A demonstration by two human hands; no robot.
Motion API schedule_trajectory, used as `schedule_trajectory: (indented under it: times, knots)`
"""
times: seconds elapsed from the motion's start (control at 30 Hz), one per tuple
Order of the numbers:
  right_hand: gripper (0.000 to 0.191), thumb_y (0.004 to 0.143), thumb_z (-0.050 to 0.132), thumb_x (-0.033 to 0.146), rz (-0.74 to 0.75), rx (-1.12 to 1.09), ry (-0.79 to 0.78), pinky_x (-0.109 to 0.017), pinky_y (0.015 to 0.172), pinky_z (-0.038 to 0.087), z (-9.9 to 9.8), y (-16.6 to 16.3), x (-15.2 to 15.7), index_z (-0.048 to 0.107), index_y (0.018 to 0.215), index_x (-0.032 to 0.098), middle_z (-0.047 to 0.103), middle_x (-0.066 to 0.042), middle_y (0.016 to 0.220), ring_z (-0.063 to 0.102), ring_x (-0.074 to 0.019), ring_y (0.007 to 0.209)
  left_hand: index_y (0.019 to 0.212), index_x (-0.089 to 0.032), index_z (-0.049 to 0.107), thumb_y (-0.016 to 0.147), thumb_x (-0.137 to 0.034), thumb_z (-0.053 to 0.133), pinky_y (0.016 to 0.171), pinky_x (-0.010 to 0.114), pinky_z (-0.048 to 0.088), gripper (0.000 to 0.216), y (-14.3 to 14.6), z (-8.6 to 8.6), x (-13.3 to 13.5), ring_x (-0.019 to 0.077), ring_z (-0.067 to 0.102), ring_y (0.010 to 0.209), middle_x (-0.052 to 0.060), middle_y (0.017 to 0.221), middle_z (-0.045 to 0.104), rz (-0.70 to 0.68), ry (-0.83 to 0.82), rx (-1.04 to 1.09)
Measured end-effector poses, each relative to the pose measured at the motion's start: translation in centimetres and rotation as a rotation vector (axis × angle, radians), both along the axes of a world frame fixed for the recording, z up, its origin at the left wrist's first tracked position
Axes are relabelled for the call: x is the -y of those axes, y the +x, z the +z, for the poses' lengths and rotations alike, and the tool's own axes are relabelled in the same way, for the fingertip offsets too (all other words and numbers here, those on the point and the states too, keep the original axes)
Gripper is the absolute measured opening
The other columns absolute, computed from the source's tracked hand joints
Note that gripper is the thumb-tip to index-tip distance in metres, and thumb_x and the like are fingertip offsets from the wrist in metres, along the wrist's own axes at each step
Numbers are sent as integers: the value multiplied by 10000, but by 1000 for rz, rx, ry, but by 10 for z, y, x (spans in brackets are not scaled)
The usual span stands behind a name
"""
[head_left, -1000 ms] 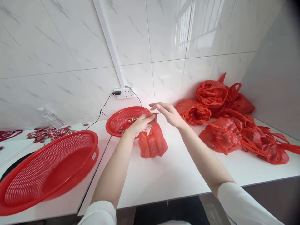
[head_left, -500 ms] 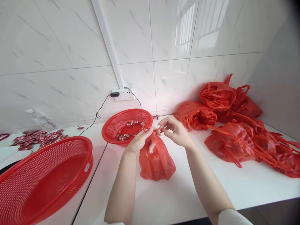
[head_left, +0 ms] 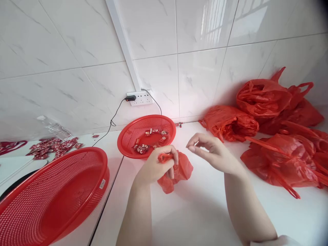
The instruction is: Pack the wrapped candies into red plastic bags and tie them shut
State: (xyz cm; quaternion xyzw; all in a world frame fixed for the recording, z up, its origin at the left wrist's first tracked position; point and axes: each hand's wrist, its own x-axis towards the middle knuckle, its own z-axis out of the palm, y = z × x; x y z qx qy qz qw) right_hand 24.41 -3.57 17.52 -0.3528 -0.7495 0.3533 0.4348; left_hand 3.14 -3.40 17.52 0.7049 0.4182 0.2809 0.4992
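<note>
My left hand (head_left: 156, 165) is closed around the gathered top of a small red plastic bag (head_left: 179, 171), which rests crumpled on the white counter (head_left: 200, 212). To the right of the bag my right hand (head_left: 212, 152) hovers with its fingers loosely curled and apart, holding nothing. Just behind the bag sits a small red mesh basket (head_left: 146, 135) with several wrapped candies in it.
A large red mesh basket (head_left: 51, 194) fills the near left. Red plastic bags (head_left: 276, 136) are heaped at the right against the tiled wall. Loose red candies (head_left: 51, 147) and a clear bottle (head_left: 55, 129) lie far left. A socket with a black cable (head_left: 139, 98) is on the wall.
My right hand has let go of the bag's handles and drawn back to the right. The bag has dropped and crumpled on the counter under my left hand. The view shifted slightly.
</note>
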Motion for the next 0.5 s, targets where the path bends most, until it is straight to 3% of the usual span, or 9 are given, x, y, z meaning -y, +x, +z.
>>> schedule_trajectory:
  times: [0.13,0.23,0.33,0.43,0.5]
  knots:
    - [223,950,493,389,-108,6,5,-310,798,491,-4,-4,-10,640,941,221,675,-34,979,612,-172,917,663,-202,459,698,14,394,551,248,363,228,-2,5,16,133,530,652,-13,718,527,158,473,-448]
    - [268,972,448,398,-51,-26,-52,-352,936,462,-7,-9,-12,615,1136,267,637,-35,1198,577,-188,1109,675,-197,476,668,59,371,600,263,382,277,2,5,21,152,531,771,13,856,551,200,721,-531]
    - [317,966,468,386,55,-119,-125,-391,1002,435,-12,-13,-14,558,1248,273,605,-49,1266,549,-193,1173,731,-199,517,721,59,387,725,257,448,289,7,4,20,141,559,884,22,1012,560,87,761,-336]
    - [318,928,549,354,167,-272,-184,-373,895,503,-18,-15,-18,571,1221,233,668,-56,1065,624,-172,966,800,-205,567,738,58,428,816,251,477,304,8,2,17,144,576,981,30,1074,548,-11,698,-168]
    - [249,888,615,331,152,-354,-176,-339,812,523,-20,-15,-21,625,1106,212,670,-42,944,627,-154,850,863,-210,609,743,50,468,895,280,476,319,8,0,13,166,567,1056,40,1102,554,-53,655,-98]
